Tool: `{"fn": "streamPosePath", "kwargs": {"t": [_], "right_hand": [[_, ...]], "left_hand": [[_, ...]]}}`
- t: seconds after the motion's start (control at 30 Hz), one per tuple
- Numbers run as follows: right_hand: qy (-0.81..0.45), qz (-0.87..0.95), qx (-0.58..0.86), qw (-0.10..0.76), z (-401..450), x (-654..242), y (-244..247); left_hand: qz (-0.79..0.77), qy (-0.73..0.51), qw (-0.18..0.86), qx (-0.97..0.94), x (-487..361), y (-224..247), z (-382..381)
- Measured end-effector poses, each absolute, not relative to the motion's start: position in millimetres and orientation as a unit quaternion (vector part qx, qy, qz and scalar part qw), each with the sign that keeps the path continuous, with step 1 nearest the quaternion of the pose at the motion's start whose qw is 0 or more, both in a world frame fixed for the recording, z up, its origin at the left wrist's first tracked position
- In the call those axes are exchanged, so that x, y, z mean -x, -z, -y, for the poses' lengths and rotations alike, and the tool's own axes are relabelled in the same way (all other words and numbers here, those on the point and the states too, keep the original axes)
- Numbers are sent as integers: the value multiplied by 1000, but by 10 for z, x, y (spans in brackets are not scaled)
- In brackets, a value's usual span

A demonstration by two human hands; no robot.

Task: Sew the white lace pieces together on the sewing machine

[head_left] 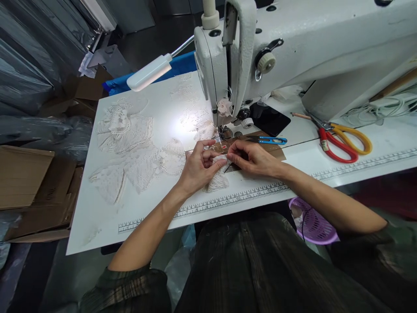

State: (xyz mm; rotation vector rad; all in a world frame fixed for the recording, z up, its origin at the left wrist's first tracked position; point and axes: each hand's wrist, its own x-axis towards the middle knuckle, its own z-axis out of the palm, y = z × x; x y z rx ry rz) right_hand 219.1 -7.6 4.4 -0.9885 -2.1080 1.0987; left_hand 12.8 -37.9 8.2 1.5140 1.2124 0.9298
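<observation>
A small piece of white lace (217, 180) is pinched between my hands, just in front of the sewing machine's needle area (224, 130). My left hand (201, 168) grips its upper left edge with thumb and fingers. From the right, my right hand (249, 158) pinches the same piece near its top, fingertips close to the left thumb. The lace hangs down toward the printed ruler strip (234, 198). Under and behind the hands lies a brown plate (276, 153). More white lace pieces (137, 134) are spread over the left half of the white table (107, 213).
Blue thread snips (272, 140) and a black phone (270, 119) lie right of the needle. Farther right are red-handled scissors (339, 145) and yellow-handled scissors (356, 137). A lit lamp (150, 72) hangs over the table. A purple basket (314, 224) stands below the front edge; cardboard boxes (26, 178) are left.
</observation>
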Motion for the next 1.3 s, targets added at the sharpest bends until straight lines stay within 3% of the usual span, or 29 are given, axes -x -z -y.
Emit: {"fn": "streamPosePath", "kwargs": {"t": [0.4, 0.6, 0.77, 1.07, 1.3], "right_hand": [[-317, 824, 290, 369, 45, -2247, -30], [-256, 866, 243, 353, 60, -2240, 7], [-152, 896, 316, 274, 138, -2144, 21], [-308, 844, 289, 331, 113, -2174, 16], [-249, 825, 352, 366, 71, -2189, 76]], "left_hand": [[-509, -359, 537, -569, -146, -226, 418], [-512, -352, 532, -575, -142, -200, 409], [-513, -339, 515, -597, -145, -156, 410], [-515, -310, 466, -649, -126, -100, 413], [-500, -358, 515, -596, -154, -109, 403]]}}
